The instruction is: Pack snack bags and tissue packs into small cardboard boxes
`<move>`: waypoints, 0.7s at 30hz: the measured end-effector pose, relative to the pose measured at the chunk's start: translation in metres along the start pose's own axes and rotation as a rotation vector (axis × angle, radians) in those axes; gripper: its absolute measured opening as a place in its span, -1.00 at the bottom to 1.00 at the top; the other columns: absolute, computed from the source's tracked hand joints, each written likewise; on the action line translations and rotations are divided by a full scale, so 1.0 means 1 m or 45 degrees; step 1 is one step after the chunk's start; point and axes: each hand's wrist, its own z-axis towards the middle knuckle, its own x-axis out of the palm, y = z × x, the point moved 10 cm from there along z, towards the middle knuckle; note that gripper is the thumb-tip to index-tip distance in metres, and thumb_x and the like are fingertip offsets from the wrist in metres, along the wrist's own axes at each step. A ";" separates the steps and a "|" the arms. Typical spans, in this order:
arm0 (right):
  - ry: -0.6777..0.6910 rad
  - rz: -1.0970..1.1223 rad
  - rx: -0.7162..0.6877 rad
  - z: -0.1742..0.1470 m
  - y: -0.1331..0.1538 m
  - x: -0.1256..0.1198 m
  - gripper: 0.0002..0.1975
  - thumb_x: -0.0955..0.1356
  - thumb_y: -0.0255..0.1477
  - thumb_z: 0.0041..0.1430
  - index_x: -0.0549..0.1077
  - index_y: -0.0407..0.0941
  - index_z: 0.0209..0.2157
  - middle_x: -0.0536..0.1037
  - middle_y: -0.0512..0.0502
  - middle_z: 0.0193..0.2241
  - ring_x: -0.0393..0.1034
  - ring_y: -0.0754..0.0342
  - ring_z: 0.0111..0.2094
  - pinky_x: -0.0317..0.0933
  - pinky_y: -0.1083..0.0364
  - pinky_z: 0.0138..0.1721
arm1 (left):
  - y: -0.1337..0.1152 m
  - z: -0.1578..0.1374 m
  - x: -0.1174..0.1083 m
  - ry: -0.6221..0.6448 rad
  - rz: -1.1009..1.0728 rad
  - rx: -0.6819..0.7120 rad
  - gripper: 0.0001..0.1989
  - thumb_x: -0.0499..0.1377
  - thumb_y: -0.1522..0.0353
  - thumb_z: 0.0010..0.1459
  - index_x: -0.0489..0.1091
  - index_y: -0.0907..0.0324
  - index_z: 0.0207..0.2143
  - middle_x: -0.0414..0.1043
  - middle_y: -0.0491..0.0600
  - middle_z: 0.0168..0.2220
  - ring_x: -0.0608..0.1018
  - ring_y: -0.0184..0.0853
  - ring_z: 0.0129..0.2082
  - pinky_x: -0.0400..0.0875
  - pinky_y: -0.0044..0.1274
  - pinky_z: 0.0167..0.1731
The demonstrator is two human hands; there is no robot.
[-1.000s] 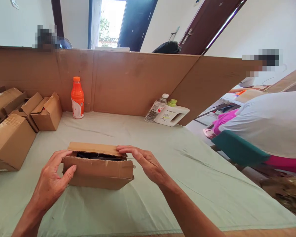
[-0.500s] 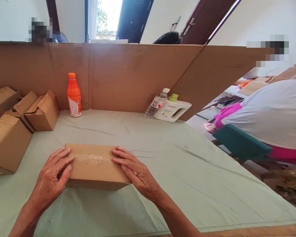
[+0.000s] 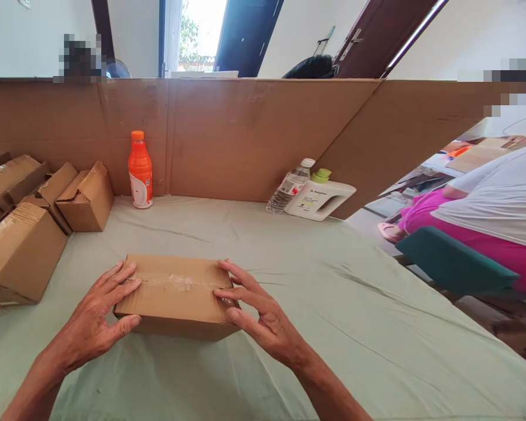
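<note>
A closed cardboard box [image 3: 175, 298] lies on the green cloth in front of me, with clear tape along the seam of its top. My left hand [image 3: 99, 316] rests at its left end, fingertips on the top and thumb at the near edge. On the opposite end, my right hand [image 3: 263, 313] touches the top and right edge, with fingers spread apart. Neither hand is wrapped round the box.
Several cardboard boxes [image 3: 26, 251] stand at the left. An orange bottle [image 3: 141, 172], a tilted clear plastic bottle [image 3: 289, 187] and a white jug [image 3: 318, 199] stand before a cardboard partition [image 3: 263, 137]. Right of the table [image 3: 377, 339], a person [image 3: 499, 204] sits by a teal chair back [image 3: 456, 257].
My fingers have spread: the left thumb has moved out along the near edge, and the right fingers have opened wider. The whole view has shifted slightly; the box stays on the cloth.
</note>
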 end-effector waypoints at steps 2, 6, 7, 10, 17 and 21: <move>-0.014 -0.069 0.033 -0.017 0.000 0.002 -0.57 0.34 -0.17 0.33 0.48 0.10 0.19 0.09 -0.17 0.43 0.08 -0.25 0.39 0.23 -0.26 0.25 | -0.001 -0.003 0.001 -0.026 0.016 -0.009 -0.51 0.17 0.20 0.30 0.36 0.08 0.24 0.26 0.14 0.34 0.29 0.01 0.36 0.36 -0.04 0.21; 0.001 -0.198 0.183 -0.043 -0.007 0.009 -0.36 0.40 -0.17 0.26 0.29 0.10 0.34 0.10 -0.23 0.43 0.11 -0.25 0.37 0.33 -0.17 0.20 | -0.007 -0.009 0.003 -0.071 0.021 0.007 -0.51 0.17 0.18 0.31 0.36 0.09 0.24 0.25 0.12 0.35 0.28 0.00 0.36 0.37 -0.09 0.22; 0.013 -0.211 0.221 -0.046 -0.010 0.011 -0.36 0.41 -0.18 0.25 0.30 0.10 0.33 0.16 -0.24 0.41 0.15 -0.23 0.36 0.34 -0.15 0.19 | -0.008 -0.009 0.003 -0.087 0.019 0.013 -0.51 0.17 0.18 0.31 0.36 0.09 0.24 0.25 0.12 0.34 0.27 0.00 0.36 0.38 -0.10 0.22; 0.017 -0.221 0.261 -0.047 -0.017 0.015 -0.44 0.40 -0.20 0.27 0.38 0.09 0.28 0.32 -0.22 0.33 0.26 -0.21 0.30 0.35 -0.14 0.18 | -0.013 -0.012 0.001 -0.174 0.029 0.045 -0.54 0.19 0.22 0.30 0.37 0.10 0.22 0.31 0.14 0.31 0.30 0.01 0.35 0.42 -0.12 0.19; -0.020 -0.210 0.182 -0.041 -0.035 0.016 -0.53 0.32 -0.20 0.34 0.41 0.10 0.25 0.42 -0.17 0.26 0.32 -0.18 0.27 0.35 -0.15 0.19 | -0.042 -0.041 -0.001 -0.439 0.208 0.036 -0.60 0.18 0.35 0.28 0.37 0.22 0.15 0.42 0.20 0.21 0.40 -0.01 0.27 0.51 -0.15 0.11; 0.111 -0.168 0.159 -0.015 -0.045 0.032 -0.53 0.29 -0.20 0.37 0.39 0.08 0.27 0.40 -0.16 0.28 0.29 -0.16 0.29 0.25 -0.17 0.25 | -0.048 -0.064 -0.004 -0.574 0.304 -0.078 -0.63 0.16 0.38 0.28 0.36 0.26 0.13 0.42 0.21 0.19 0.36 0.00 0.24 0.51 -0.18 0.06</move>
